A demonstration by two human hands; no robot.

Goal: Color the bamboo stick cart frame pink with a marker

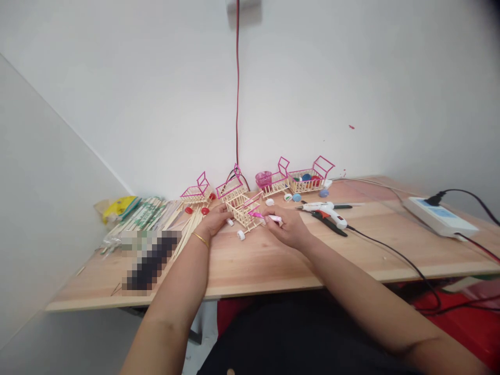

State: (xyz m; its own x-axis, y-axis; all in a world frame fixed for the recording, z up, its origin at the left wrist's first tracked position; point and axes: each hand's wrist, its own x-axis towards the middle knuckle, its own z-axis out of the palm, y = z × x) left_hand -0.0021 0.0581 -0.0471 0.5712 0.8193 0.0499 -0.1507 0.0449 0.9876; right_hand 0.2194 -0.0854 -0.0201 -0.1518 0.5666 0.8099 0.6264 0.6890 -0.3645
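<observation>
My left hand (214, 221) is closed on the left side of a small cart made of wooden sticks (244, 211), steadying it on the wooden table (273, 260). The cart has white cap wheels and a partly pink top edge. My right hand (287, 226) grips a pink and white marker (266, 216), its tip touching the cart's right side. A gold bangle sits on my left wrist.
Finished stick carts with pink frames (308, 177) stand along the wall, with loose bottle caps and a pink cup (264, 179). A white glue gun (327, 211) and black pliers lie right of my hands. Packets of sticks (144, 216) lie left. A power strip (439, 216) sits far right.
</observation>
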